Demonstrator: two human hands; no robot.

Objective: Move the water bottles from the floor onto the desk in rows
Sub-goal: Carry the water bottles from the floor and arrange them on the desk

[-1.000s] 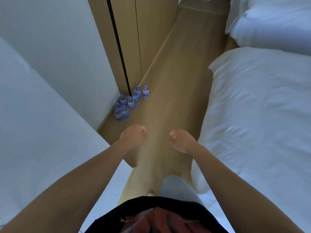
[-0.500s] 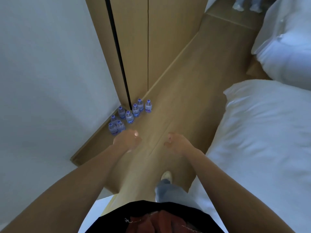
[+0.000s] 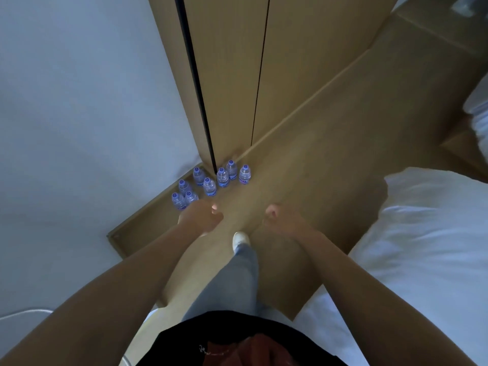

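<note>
We judge the task barely begun: no desk is in view, and all eight water bottles (image 3: 210, 181) stand upright on the floor (image 3: 303, 165) at the wardrobe (image 3: 229, 75) foot, at eleven o'clock from our hands. Our left hand (image 3: 202, 216) and right hand (image 3: 284, 219) hang loosely curled and hold nothing; the caps and labels show blue print, too small for us to read.

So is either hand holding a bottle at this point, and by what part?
No. The left hand and right hand are both empty; all the water bottles stand on the floor.
</note>
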